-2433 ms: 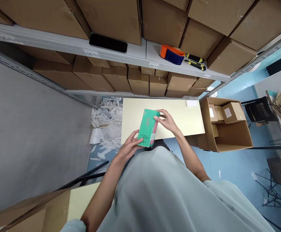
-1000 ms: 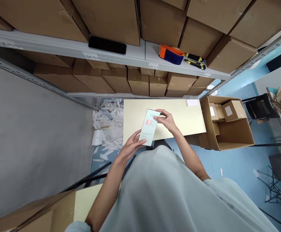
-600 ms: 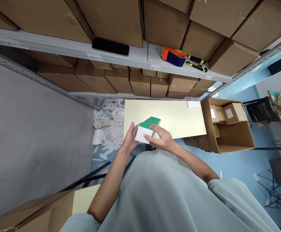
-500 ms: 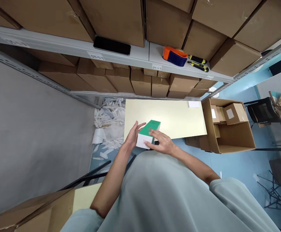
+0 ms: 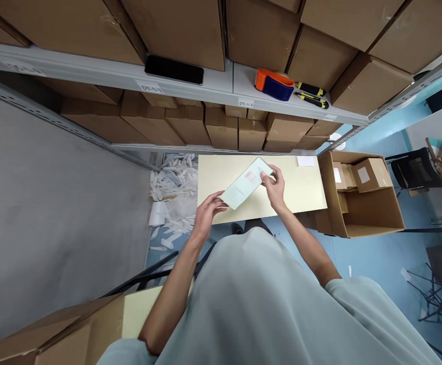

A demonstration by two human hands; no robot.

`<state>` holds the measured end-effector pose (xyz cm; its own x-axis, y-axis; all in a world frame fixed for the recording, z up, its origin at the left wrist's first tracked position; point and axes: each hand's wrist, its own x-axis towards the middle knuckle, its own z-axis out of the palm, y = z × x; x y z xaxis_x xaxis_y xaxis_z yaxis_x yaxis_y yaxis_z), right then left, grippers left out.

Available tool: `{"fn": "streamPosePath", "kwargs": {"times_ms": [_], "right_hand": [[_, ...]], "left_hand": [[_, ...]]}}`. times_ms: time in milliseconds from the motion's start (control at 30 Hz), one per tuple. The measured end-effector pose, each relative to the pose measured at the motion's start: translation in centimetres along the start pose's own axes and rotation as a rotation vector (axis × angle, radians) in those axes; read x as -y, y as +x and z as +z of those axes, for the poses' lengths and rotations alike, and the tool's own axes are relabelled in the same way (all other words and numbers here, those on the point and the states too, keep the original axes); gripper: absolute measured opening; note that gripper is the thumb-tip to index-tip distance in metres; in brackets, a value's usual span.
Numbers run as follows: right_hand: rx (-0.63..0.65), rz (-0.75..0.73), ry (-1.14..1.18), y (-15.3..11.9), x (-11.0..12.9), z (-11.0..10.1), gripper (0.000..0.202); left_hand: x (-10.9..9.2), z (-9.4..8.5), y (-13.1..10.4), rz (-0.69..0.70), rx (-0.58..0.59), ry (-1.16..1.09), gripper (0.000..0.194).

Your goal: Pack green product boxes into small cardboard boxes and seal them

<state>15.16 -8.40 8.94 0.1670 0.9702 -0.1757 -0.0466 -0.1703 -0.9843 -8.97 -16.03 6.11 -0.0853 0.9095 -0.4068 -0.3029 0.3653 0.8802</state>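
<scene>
A small carton [image 5: 240, 188] is held tilted over the cream-coloured tabletop, its long pale green face turned up, with a blurred reddish mark and faint print on it. My right hand [image 5: 274, 186] grips its upper right end, thumb on the pale face and fingers behind. At the lower left end, my left hand [image 5: 208, 212] has its fingers around the edge, supporting the carton. The carton's other faces are turned away from view.
Ahead, a grey shelf [image 5: 190, 90] carries cardboard boxes, a black phone [image 5: 174, 69], an orange-and-blue tape dispenser [image 5: 274, 84] and yellow-black cutters [image 5: 312, 96]. A white slip [image 5: 305, 161] lies on the cream table [image 5: 300, 190]. Right stands an open carton [image 5: 373, 215]; left, paper scraps [image 5: 177, 180] cover the floor.
The carton has been turned from its green and white faces to the pale green one and raised forward. My right hand moved forward and right to its far end.
</scene>
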Motion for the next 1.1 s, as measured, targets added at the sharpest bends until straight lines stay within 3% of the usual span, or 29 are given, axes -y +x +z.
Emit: {"fn": "streamPosePath", "kwargs": {"times_ms": [100, 200, 300, 400, 533, 633, 733, 833, 900, 1000, 1100], "right_hand": [[0.045, 0.375, 0.188, 1.9, -2.0, 1.0, 0.054], [0.202, 0.814, 0.292, 0.4, -4.7, 2.5, 0.049], [0.415, 1.177, 0.311, -3.1, -6.8, 4.2, 0.052], [0.492, 1.309, 0.375, -6.0, -7.7, 5.6, 0.053], [0.352, 1.294, 0.506, -6.4, -7.5, 6.0, 0.042], [0.211, 1.203, 0.539, -5.0, -6.9, 5.0, 0.038], [0.091, 1.012, 0.495, -2.8, -6.0, 3.3, 0.035], [-0.004, 0.732, 0.378, -0.6, -4.6, 2.0, 0.038], [-0.017, 0.562, 0.282, 0.7, -3.5, 1.6, 0.046], [0.022, 0.422, 0.159, 1.8, -2.1, 2.0, 0.054], [0.099, 0.308, 0.043, 2.3, -0.9, 2.6, 0.059]], "left_hand": [[-3.2, 0.3, -1.1, 0.205, -0.030, 0.212, 0.040], [-6.0, 1.1, -1.0, 0.329, -0.008, 0.402, 0.038], [-7.4, 2.0, 0.6, 0.333, 0.059, 0.515, 0.037], [-7.1, 2.7, 2.6, 0.272, 0.096, 0.511, 0.039], [-5.9, 3.1, 3.6, 0.247, 0.099, 0.466, 0.040], [-5.1, 2.1, 3.4, 0.297, 0.068, 0.441, 0.041], [-3.8, 0.0, 3.3, 0.317, -0.001, 0.400, 0.048], [-1.9, -2.0, 3.1, 0.326, -0.074, 0.381, 0.060], [-0.4, -2.6, 2.5, 0.318, -0.056, 0.348, 0.075], [1.5, -2.1, 1.2, 0.343, -0.031, 0.349, 0.098], [2.6, -1.5, 0.2, 0.356, -0.124, 0.369, 0.090]]}}
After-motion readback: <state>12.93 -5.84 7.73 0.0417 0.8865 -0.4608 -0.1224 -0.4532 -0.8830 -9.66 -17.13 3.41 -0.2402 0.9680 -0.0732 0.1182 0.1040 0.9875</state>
